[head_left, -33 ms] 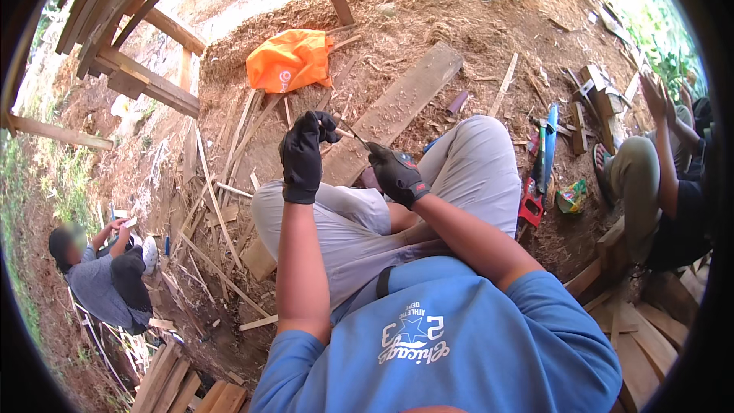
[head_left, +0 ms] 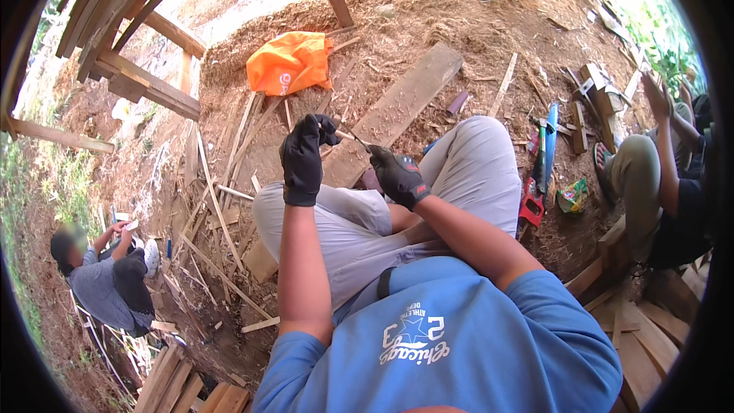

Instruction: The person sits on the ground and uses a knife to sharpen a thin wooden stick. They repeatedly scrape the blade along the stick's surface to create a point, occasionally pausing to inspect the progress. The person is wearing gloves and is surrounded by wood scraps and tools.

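Gloves [head_left: 303, 172], matte blk fabric, on both hands, mid-frame; L hand [head_left: 307, 154] bunched, fingers curled, can't tell what it grips; R hand [head_left: 397, 174] closed on thin dark rod [head_left: 362, 143], slim, btwn hands; rough flat plank [head_left: 420, 88] upper ctr; crumpled orange bag [head_left: 290, 65] upper left; saw [head_left: 531, 205] w/ red handle mid-right.

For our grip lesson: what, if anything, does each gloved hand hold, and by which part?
Right hand: thin dark strip, by its lower end. Left hand: unclear.
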`<state>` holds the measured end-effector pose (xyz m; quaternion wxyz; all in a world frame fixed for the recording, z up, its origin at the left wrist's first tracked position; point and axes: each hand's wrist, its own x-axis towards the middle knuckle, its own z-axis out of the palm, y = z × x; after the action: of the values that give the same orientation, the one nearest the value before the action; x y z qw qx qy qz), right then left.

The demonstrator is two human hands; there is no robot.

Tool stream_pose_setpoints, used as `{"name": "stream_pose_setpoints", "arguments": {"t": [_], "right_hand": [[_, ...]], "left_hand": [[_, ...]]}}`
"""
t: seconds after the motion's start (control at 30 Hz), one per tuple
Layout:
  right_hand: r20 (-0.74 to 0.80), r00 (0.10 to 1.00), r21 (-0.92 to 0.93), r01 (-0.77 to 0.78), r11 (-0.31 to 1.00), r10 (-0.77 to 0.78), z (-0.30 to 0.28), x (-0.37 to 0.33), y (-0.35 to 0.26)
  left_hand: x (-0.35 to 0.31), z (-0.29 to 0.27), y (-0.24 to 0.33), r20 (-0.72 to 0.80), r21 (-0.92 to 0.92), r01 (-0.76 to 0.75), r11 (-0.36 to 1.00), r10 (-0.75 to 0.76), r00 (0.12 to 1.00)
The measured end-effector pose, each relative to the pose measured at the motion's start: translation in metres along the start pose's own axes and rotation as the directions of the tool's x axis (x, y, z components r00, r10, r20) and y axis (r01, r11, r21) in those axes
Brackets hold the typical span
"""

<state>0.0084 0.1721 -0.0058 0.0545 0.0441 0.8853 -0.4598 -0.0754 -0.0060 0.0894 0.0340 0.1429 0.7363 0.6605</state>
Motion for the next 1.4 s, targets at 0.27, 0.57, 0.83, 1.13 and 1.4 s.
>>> {"name": "stream_pose_setpoints", "arguments": {"t": [0.27, 0.57, 0.83, 1.13, 1.4], "right_hand": [[-0.172, 0.944, -0.111, 0.264, 0.958, -0.280, 0.026, 0.007, 0.017], [-0.075, 0.986, -0.054, 0.143, 0.988, -0.147, 0.022, 0.003, 0.013], [-0.080, 0.988, 0.027, 0.134, 0.991, -0.132, 0.008, -0.006, 0.003], [-0.045, 0.996, -0.011, 0.078, 0.997, -0.079, 0.019, -0.001, 0.025], [-0.027, 1.000, 0.043, 0.017, 0.999, -0.016, 0.026, 0.000, 0.034]], "left_hand": [[0.002, 0.000, -0.004, -0.025, -0.076, -0.013, 0.997, 0.011, 1.000], [-0.008, 0.002, -0.002, -0.028, -0.126, -0.007, 0.992, 0.003, 1.000], [-0.012, -0.001, -0.010, -0.037, -0.126, -0.011, 0.992, 0.007, 0.999], [-0.013, 0.006, -0.006, -0.046, -0.112, -0.023, 0.993, 0.018, 0.999], [-0.010, 0.007, -0.003, -0.044, -0.127, -0.011, 0.992, 0.006, 0.999]]}}
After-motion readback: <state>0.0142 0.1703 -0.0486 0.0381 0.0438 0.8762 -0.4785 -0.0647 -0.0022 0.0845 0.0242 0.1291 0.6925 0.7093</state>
